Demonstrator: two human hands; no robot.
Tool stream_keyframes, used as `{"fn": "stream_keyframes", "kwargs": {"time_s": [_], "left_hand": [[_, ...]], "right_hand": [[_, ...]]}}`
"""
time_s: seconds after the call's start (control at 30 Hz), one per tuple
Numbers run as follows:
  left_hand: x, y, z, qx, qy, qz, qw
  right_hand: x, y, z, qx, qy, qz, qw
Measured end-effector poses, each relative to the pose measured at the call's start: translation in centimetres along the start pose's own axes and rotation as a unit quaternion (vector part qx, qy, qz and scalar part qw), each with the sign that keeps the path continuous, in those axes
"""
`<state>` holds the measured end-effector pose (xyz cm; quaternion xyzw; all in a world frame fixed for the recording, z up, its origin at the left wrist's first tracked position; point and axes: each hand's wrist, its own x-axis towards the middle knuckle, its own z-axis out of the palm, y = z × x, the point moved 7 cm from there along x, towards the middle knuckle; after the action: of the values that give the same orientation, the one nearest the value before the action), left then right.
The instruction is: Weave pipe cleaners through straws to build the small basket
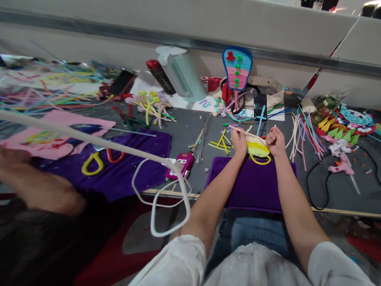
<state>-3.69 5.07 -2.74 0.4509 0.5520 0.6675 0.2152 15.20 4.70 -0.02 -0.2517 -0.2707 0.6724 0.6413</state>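
Yellow and cream pipe-cleaner piece (257, 147) held between both hands above the far edge of a purple cloth (253, 184); left hand (239, 141) pinches its left end, right hand (276, 141) its right. Pink glue gun (342, 166) lies at right.

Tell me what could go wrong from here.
The right forearm might snag the looped black cord, dragging the pink plastic glue gun. It could also scatter the loose cream pipe cleaners nearby. The yellow-and-cream fuzzy piece, held between the left hand and right hand, might bend.
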Motion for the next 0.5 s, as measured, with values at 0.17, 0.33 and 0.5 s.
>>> {"fn": "stream_keyframes", "kwargs": {"time_s": [0.17, 0.33, 0.5], "left_hand": [[0.1, -1.3, 0.3, -0.113, 0.018, -0.070, 0.991], [0.1, -1.3, 1.3, -0.284, 0.015, -0.156, 0.946], [0.1, -0.3, 1.2, -0.348, 0.011, -0.168, 0.922]], "right_hand": [[0.2, -1.0, -0.7, -0.013, 0.050, -0.046, 0.998], [0.5, -1.9, -2.1, -0.040, 0.122, -0.119, 0.985], [0.8, -1.9, -4.1, -0.053, 0.208, -0.145, 0.966]]}}
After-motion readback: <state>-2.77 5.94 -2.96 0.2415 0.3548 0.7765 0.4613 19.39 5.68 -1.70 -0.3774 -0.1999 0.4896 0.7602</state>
